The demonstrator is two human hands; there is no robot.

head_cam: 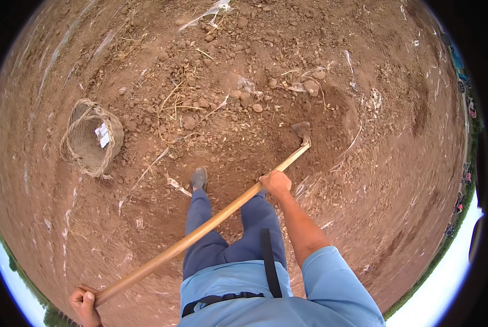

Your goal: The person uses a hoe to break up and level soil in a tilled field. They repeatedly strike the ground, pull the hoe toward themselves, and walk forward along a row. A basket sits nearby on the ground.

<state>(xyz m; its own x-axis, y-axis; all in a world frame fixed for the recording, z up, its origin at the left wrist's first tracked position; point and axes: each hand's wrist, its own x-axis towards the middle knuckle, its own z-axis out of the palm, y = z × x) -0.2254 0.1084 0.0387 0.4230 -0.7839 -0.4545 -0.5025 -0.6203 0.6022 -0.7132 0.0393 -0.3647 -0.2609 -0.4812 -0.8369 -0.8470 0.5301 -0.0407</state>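
A long wooden-handled hoe (pixel 211 224) lies slantwise across my body, from lower left to upper right. My left hand (pixel 84 304) grips the rear end of its handle. Farther down the shaft, my right hand (pixel 275 183) is closed around the wood, not far from the head. The metal hoe blade (pixel 302 131) is at the loose brown soil ahead and to the right of my feet; whether its edge is sunk in cannot be made out. Dry stems (pixel 174 107) and clods (pixel 189 122) lie to the left of the blade.
A woven basket (pixel 114 141) stands at the left, with a white piece bearing writing (pixel 102 135) inside. Scraps of clear plastic film (pixel 213 13) are strewn over the soil. My left shoe (pixel 199 178) is on the ground. Parked vehicles (pixel 458 67) line the far right edge.
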